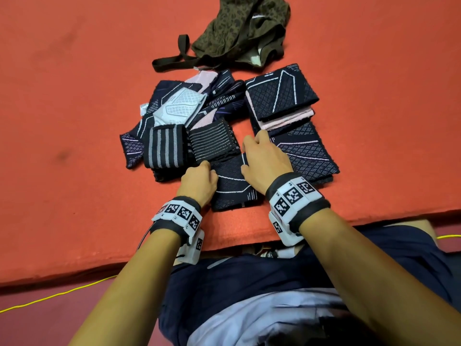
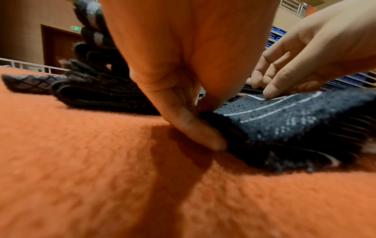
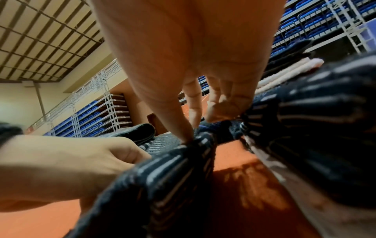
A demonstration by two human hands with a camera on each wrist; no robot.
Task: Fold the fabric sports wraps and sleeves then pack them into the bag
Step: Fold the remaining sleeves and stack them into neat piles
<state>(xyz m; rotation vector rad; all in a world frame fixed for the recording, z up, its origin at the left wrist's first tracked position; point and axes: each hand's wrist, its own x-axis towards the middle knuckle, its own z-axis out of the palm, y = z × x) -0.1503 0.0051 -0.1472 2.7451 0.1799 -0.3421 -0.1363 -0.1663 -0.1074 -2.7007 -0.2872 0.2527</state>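
Two hands on one dark folded sleeve (image 1: 233, 186) at the mat's (image 1: 74, 121) near edge, left hand (image 1: 199, 182) pinching its left edge, right hand (image 1: 264, 161) fingers spread pressing its top, one camouflage bag (image 1: 239, 28) beyond the pile

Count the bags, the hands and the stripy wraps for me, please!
Bags: 1, green bag
Hands: 2, left hand, right hand
Stripy wraps: 2, wide-striped wrap, thin-striped wrap
Total: 5
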